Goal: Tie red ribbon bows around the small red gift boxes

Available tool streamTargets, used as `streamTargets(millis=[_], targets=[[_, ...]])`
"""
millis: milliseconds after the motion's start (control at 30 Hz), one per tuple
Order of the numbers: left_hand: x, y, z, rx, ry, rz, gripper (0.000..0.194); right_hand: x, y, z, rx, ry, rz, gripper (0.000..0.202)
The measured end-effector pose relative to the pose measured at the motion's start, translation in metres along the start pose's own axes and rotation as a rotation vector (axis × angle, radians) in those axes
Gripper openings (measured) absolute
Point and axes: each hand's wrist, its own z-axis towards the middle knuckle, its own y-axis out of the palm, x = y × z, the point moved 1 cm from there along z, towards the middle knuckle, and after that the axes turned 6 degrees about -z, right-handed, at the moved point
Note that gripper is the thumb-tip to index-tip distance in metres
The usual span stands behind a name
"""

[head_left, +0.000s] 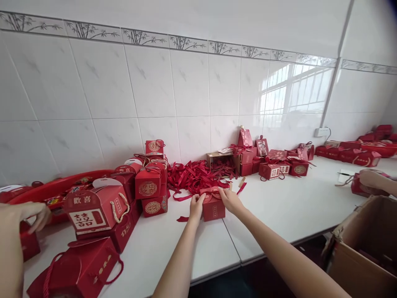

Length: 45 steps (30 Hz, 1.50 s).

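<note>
A small red gift box [214, 210] with gold print on its front stands on the white table before me. At its upper left edge my left hand [197, 207] is closed, thumb and fingers pinching the top. My right hand [230, 200] grips the upper right edge, its fingers bent over the top. A red ribbon [211, 190] runs across the box top between the hands; how it is fastened is hidden. Just behind the box lies a heap of loose red ribbons [195, 174].
Stacked red boxes [151, 188] and larger handled boxes [93, 207] stand left, near a red tray [68, 182]. More boxes [274, 169] line the wall. Co-workers' hands show at left [35, 213] and right [372, 179]. An open cardboard carton [362, 256] is at lower right.
</note>
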Motion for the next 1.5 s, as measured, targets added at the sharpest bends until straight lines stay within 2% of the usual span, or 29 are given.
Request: streamTargets(millis=[133,367,567,767,967,1133,1367,1500], targets=[[0.003,-0.003,-0.002,-0.101,-0.110,-0.023,0.028,0.007,0.003,0.011,-0.055,0.072,0.104,0.025],[0.005,-0.014,0.002,-0.235,-0.256,-0.143,0.041,0.022,-0.005,0.034,-0.327,0.064,0.482,0.040],[0.004,-0.015,0.003,-0.238,-0.308,-0.214,0.042,0.028,-0.007,0.050,-0.458,0.050,0.794,0.032],[0.006,-0.021,0.008,-0.180,-0.274,-0.271,0.050,0.043,0.004,0.049,-0.454,0.047,1.004,0.051],[0.017,-0.027,0.011,-0.190,-0.232,-0.258,0.052,0.051,-0.002,0.041,-0.419,0.059,1.048,0.054],[0.016,-0.023,0.006,-0.195,-0.259,-0.201,0.052,0.053,-0.006,0.036,-0.404,0.087,0.974,0.052],[0.013,-0.013,-0.001,-0.198,-0.252,-0.104,0.044,0.048,-0.003,0.031,-0.496,0.068,0.945,0.042],[0.016,-0.013,-0.004,-0.194,-0.219,-0.027,0.037,0.049,-0.011,0.032,-0.556,0.050,0.964,0.040]])
